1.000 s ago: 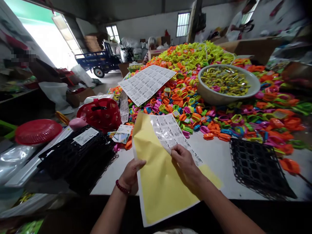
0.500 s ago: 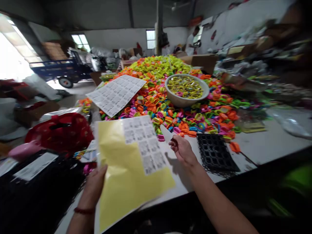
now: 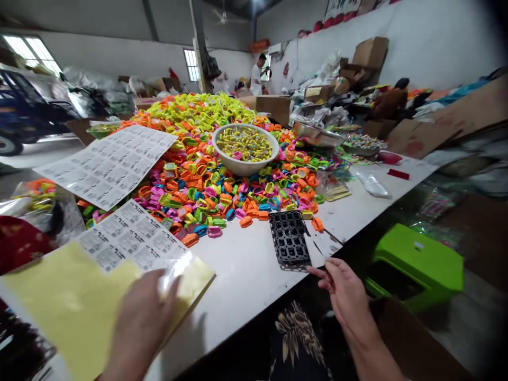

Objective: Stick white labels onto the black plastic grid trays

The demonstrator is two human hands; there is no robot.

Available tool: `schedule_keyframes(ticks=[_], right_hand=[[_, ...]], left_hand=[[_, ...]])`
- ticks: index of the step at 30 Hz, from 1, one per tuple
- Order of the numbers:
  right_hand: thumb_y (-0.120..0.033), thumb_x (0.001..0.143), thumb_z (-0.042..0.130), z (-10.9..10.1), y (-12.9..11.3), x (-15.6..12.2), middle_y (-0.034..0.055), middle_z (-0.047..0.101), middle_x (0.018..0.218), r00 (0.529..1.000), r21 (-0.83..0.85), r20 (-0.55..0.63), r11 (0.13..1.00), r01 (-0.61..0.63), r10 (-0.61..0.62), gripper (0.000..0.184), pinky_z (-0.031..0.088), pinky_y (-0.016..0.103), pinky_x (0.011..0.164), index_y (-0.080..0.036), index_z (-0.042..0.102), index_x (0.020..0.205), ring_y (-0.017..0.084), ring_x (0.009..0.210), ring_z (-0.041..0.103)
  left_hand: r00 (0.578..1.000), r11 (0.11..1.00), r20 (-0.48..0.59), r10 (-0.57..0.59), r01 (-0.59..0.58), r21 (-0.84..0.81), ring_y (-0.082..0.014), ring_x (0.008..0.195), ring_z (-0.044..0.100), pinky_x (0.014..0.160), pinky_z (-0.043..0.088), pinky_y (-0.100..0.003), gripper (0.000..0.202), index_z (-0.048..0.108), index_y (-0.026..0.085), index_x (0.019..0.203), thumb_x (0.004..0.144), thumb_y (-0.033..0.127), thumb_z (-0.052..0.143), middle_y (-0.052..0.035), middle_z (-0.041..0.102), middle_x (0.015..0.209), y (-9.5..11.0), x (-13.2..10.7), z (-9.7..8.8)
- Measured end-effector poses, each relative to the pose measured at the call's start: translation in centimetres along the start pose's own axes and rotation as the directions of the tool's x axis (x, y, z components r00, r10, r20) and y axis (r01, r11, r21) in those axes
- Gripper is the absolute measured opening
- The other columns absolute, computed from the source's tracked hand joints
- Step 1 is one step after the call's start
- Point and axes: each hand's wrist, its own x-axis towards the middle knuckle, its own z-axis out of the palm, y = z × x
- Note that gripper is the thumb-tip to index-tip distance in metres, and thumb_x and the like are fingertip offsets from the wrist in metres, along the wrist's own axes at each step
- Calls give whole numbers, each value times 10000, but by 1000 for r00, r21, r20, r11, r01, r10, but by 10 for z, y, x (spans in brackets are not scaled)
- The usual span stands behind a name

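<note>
My left hand lies flat, fingers spread, on a yellow backing sheet that rests on the white table; a strip of printed labels remains on the sheet's far part. My right hand hovers at the table's near edge with fingers loosely stretched and nothing in them, just in front of a small black plastic grid tray. A big heap of coloured plastic rings covers the table's middle.
A white bowl of yellow pieces sits in the heap. A full label sheet lies on the pile at left. A green stool stands right of the table. Boxes and clutter line the right wall; a person stands far back.
My view swung to the right. The left hand lowered the yellow sheet onto the table and now presses it flat. The right hand left the sheet and moved to the table's near edge.
</note>
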Motion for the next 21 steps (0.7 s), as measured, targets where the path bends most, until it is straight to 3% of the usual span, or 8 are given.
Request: schedule_keyframes(ticks=[1, 3, 4, 7, 10, 15, 18, 21], right_hand=[[-404, 632, 838, -7, -2, 0, -22, 631, 744, 1000, -11, -4, 1000, 11, -11, 409, 461, 128, 399, -178, 588, 864, 224, 736, 738], [-418, 659, 823, -15, -4, -2, -12, 646, 781, 1000, -34, -7, 999, 30, -31, 397, 475, 123, 417, -179, 592, 876, 221, 765, 738], [-424, 668, 818, -18, -5, -3, -10, 650, 795, 999, -41, -9, 998, 37, -37, 396, 478, 121, 421, -180, 592, 883, 220, 777, 738], [-443, 685, 809, -26, -7, -5, -4, 659, 833, 999, -48, -12, 998, 44, -45, 400, 489, 122, 432, -183, 590, 897, 225, 806, 737], [-460, 688, 809, -33, -6, -8, 15, 671, 895, 999, -58, -12, 997, 43, -44, 410, 500, 130, 439, -179, 595, 897, 231, 818, 736], [-454, 698, 810, -38, 0, -9, 25, 669, 962, 999, -62, -2, 997, 38, -38, 393, 507, 135, 441, -177, 605, 887, 231, 828, 736], [-453, 721, 795, -33, 2, -9, 23, 669, 958, 999, -56, 8, 998, 41, -40, 379, 516, 135, 456, -181, 605, 904, 230, 845, 735], [-445, 750, 773, -23, 1, -11, 35, 679, 972, 998, -47, 41, 997, 53, -51, 355, 526, 141, 472, -180, 598, 910, 233, 856, 734]], left_hand=[[987, 995, 157, 10, 6, -98, -289, 864, 634, 776, 465, -382, 380, 643, 174, 950, 796, 514, 570, -123, 698, 949, 26, 1, 24], [858, 949, 507, 87, 84, -305, -239, 747, 631, 680, 444, -327, 339, 643, 199, 800, 830, 523, 546, -81, 701, 820, 74, 5, 76], [803, 919, 589, 92, 159, -361, -225, 702, 625, 651, 429, -313, 319, 629, 200, 745, 809, 509, 586, -72, 695, 764, 95, 8, 102], [763, 867, 646, 27, 304, -395, -196, 575, 596, 585, 394, -295, 344, 576, 200, 716, 796, 533, 609, -55, 670, 659, 140, 14, 166], [764, 846, 645, 2, 342, -409, -187, 529, 567, 568, 379, -290, 378, 519, 210, 660, 785, 550, 626, -33, 606, 533, 159, 18, 203], [739, 784, 673, -14, 426, -452, -163, 478, 547, 525, 380, -267, 295, 450, 225, 666, 786, 400, 655, 23, 530, 471, 162, 15, 219], [755, 755, 655, -19, 440, -486, -141, 455, 538, 503, 378, -251, 222, 425, 228, 714, 803, 313, 609, 43, 523, 509, 156, 10, 208], [816, 756, 578, -15, 388, -527, -120, 468, 517, 511, 358, -235, 167, 421, 231, 785, 805, 271, 581, 62, 510, 549, 144, 1, 182]])
